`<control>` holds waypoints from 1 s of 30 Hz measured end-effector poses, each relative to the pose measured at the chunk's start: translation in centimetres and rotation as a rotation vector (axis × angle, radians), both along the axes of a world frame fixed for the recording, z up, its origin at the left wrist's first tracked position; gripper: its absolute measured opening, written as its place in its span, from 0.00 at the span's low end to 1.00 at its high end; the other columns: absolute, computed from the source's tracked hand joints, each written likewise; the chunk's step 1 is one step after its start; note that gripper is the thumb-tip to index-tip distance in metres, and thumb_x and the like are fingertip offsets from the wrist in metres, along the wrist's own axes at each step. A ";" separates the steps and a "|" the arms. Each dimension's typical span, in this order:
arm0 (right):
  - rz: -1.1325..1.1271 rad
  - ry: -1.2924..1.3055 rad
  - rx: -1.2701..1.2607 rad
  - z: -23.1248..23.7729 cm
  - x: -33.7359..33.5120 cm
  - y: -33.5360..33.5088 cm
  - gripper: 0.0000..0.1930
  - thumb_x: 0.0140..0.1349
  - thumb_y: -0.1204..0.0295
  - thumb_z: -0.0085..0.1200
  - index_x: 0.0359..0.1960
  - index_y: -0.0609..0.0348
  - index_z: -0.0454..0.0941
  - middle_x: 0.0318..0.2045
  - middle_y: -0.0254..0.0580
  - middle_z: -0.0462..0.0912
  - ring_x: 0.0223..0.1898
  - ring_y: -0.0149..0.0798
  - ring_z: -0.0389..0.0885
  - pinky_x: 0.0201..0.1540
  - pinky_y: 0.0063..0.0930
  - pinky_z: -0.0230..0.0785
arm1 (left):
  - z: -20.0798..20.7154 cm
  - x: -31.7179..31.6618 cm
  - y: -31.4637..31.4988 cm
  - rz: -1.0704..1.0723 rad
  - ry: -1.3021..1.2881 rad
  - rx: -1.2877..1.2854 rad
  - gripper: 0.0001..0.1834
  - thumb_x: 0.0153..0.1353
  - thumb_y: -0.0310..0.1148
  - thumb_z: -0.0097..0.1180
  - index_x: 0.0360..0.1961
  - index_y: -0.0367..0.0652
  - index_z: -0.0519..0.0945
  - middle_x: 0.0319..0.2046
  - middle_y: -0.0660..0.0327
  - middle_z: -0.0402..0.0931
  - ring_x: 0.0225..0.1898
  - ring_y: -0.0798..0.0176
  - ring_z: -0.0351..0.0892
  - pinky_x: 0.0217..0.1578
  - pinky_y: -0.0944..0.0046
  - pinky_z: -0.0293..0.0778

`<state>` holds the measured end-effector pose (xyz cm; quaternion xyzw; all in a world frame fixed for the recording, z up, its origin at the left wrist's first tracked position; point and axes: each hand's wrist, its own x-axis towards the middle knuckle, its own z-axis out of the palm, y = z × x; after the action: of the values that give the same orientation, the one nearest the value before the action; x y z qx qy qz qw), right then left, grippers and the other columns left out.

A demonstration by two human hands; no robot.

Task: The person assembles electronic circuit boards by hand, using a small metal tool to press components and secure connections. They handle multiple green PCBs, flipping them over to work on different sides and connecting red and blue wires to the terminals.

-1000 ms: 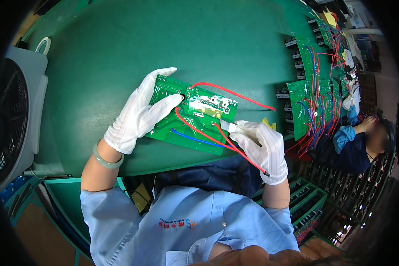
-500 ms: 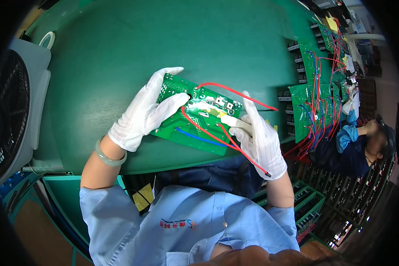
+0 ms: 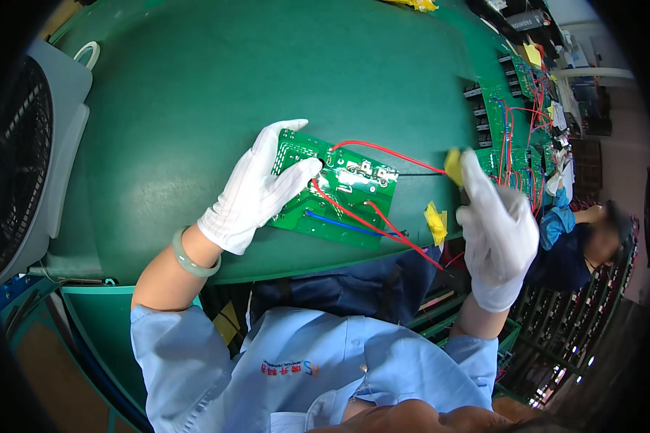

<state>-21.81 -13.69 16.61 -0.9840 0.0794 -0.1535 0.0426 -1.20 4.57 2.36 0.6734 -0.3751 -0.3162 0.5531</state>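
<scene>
A green circuit board (image 3: pixel 339 206) is tilted above the green table, with red wires, one blue wire and shiny solder on its face. Gripping its left end, my left hand (image 3: pixel 256 184) in a white glove has the thumb across the board's face and the fingers behind. My right hand (image 3: pixel 498 227), also gloved and slightly blurred, is right of the board, apart from it. A crumpled yellow piece (image 3: pixel 453 167), tape-like, is pinched at its fingertips. Another yellow piece (image 3: pixel 435 223) sticks at the table's edge between the hand and the board.
More boards with red and blue wires (image 3: pixel 509 155) stand along the right side. A grey fan (image 3: pixel 58 123) stands at the left, a white ring (image 3: pixel 88 55) behind it. Yellow scraps (image 3: pixel 415 4) lie at the far edge. A co-worker (image 3: pixel 585 238) sits at the right.
My right hand has left the board's face and moved right with a yellow piece in its fingers. The board and my left hand have shifted slightly right in view.
</scene>
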 end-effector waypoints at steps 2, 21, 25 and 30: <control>-0.057 0.021 0.073 -1.3 -3.5 -0.3 0.20 0.60 0.86 0.55 0.56 0.69 0.81 0.51 0.55 0.86 0.35 0.42 0.83 0.42 0.32 0.77 | 0.1 -0.2 0.0 0.005 0.152 -0.015 0.28 0.71 0.33 0.57 0.68 0.34 0.65 0.51 0.57 0.77 0.52 0.68 0.75 0.57 0.65 0.72; -0.406 0.028 0.565 -5.9 -8.6 0.1 0.26 0.65 0.70 0.63 0.64 0.58 0.69 0.41 0.46 0.87 0.39 0.53 0.88 0.41 0.40 0.80 | 0.1 0.3 -0.9 -0.074 0.449 -0.038 0.31 0.70 0.31 0.57 0.70 0.32 0.62 0.54 0.57 0.74 0.54 0.69 0.74 0.58 0.66 0.72; -0.079 0.014 0.355 -6.2 -2.9 0.3 0.20 0.63 0.66 0.66 0.53 0.58 0.73 0.41 0.43 0.84 0.34 0.51 0.85 0.34 0.43 0.78 | -0.2 0.4 -0.8 -0.099 0.437 -0.074 0.31 0.71 0.30 0.56 0.70 0.32 0.61 0.54 0.58 0.72 0.55 0.70 0.73 0.58 0.67 0.72; -0.021 0.113 0.311 -8.0 -0.8 0.6 0.15 0.65 0.64 0.64 0.45 0.55 0.72 0.37 0.43 0.83 0.32 0.49 0.85 0.30 0.41 0.76 | 0.3 0.3 -0.7 -0.094 0.424 -0.036 0.30 0.71 0.32 0.56 0.70 0.32 0.62 0.52 0.59 0.74 0.53 0.70 0.73 0.57 0.67 0.72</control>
<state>-22.59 -13.07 8.63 -0.9718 0.1146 -0.0841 0.1881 -0.87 3.89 2.64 0.5636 -0.2869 -0.4696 0.6160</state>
